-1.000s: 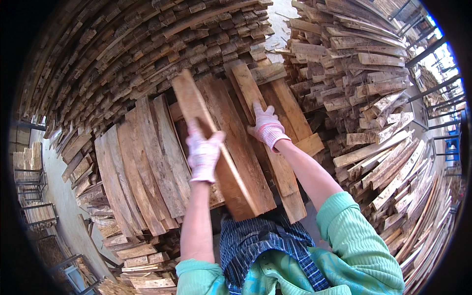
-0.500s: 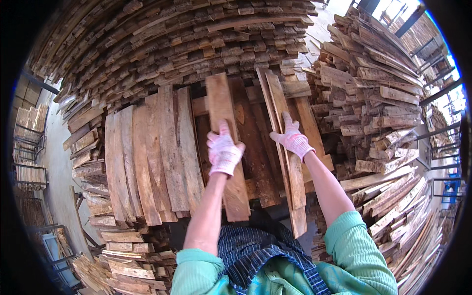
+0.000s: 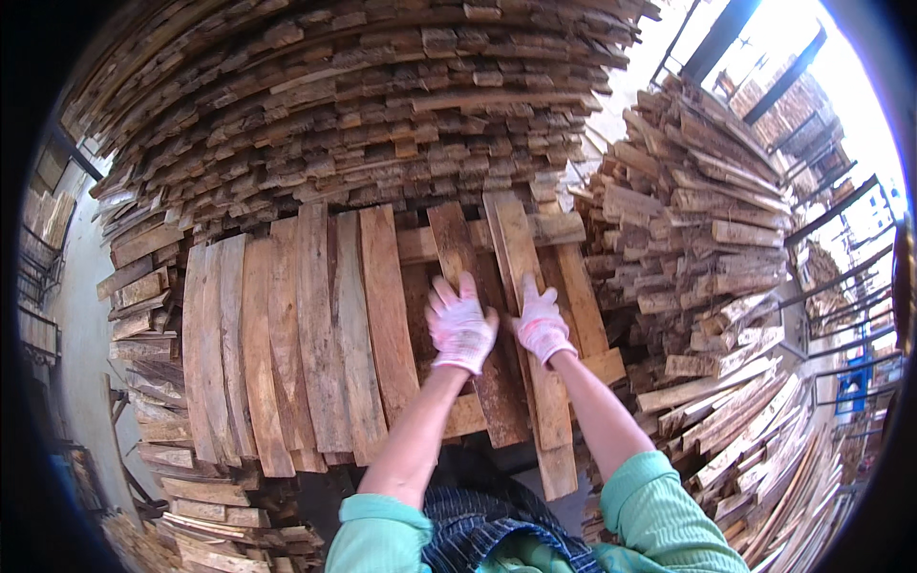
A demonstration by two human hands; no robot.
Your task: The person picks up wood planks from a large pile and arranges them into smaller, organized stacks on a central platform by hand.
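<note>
My left hand [image 3: 461, 327], in a white and pink work glove, lies with spread fingers on a dark brown board [image 3: 504, 409]. My right hand [image 3: 543, 327], gloved alike, rests on a pair of lighter overlapping boards [image 3: 513, 234], fingers stretched out and thumb by their left edge. A reddish-brown board [image 3: 390, 301] lies left of the dark one, with a gap between them. Further left, several boards [image 3: 325, 334] sit side by side. All of them lie across wooden crosspieces [image 3: 559, 227].
A tall stack of rough boards [image 3: 382, 115] rises at the far side. Loose piles of boards [image 3: 688, 220] stand to the right, and more cut boards [image 3: 205, 516] lie at the lower left. Concrete floor [image 3: 81, 286] shows at the left, metal racks [image 3: 841, 210] at the right.
The reddish-brown board under my left hand has been laid down beside the row and let go. My left hand has shifted right onto the dark board; the right hand stays on the lighter boards.
</note>
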